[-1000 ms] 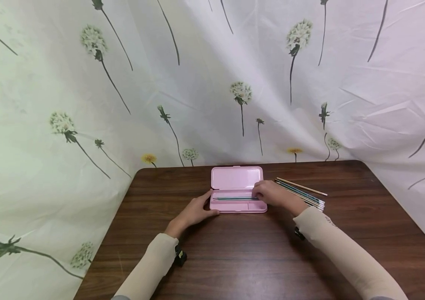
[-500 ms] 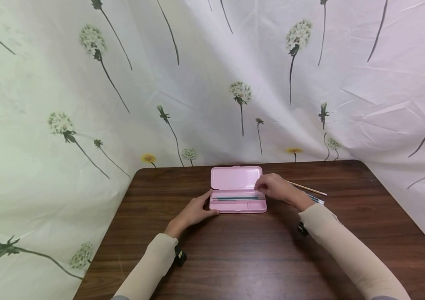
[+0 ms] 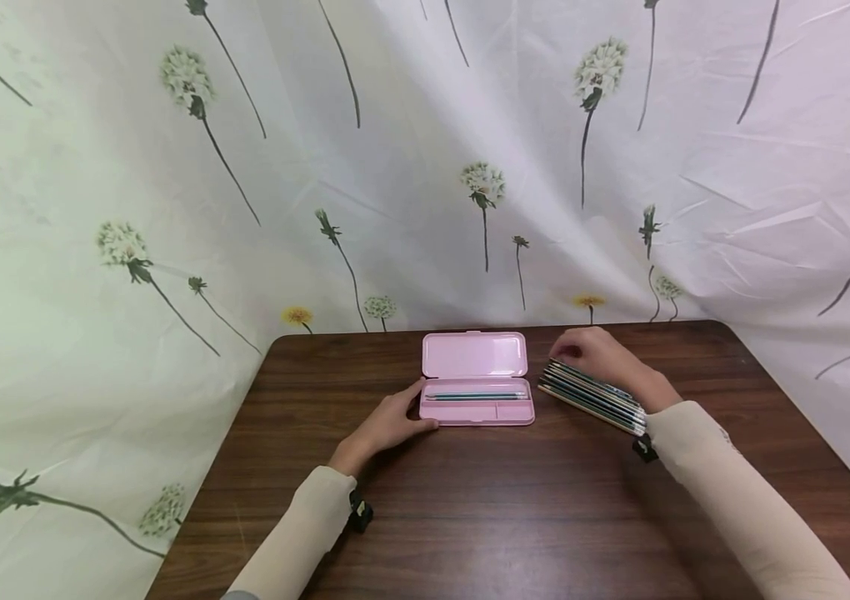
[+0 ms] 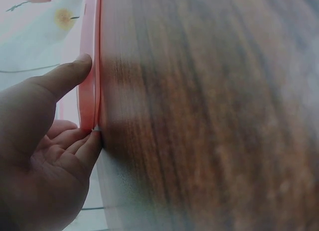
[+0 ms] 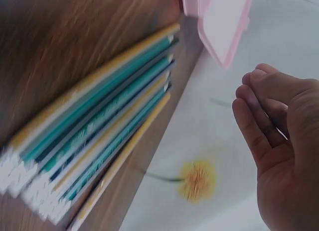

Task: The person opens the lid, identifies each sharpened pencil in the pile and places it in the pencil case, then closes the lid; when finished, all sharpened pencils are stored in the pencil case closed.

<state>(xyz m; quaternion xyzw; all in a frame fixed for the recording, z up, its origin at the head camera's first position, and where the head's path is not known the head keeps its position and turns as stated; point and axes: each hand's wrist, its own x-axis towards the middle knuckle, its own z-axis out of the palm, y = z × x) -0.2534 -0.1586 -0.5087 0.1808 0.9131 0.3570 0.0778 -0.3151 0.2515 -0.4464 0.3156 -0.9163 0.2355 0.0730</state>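
Note:
A pink pencil case (image 3: 477,413) stands with its lid (image 3: 474,355) folded back in the head view. Several teal and dark pencils (image 3: 470,397) lie in its long compartment. My left hand (image 3: 387,423) grips the case's left end, and the left wrist view shows the thumb on its side wall and the fingers at the corner. My right hand (image 3: 599,354) holds nothing, its fingers loosely bent with the thumb near the index fingertip. It hovers just behind a row of loose pencils (image 3: 592,395) on the table, whose white eraser ends show in the right wrist view.
The brown wooden table (image 3: 485,508) has rounded back corners. Right behind it hangs a white cloth (image 3: 410,167) printed with dandelions. The loose pencils lie slanted just right of the case.
My right hand has drawn away from the case to the right, up to the loose pencils. More of the pencils' length shows in the case. My left hand has stayed put.

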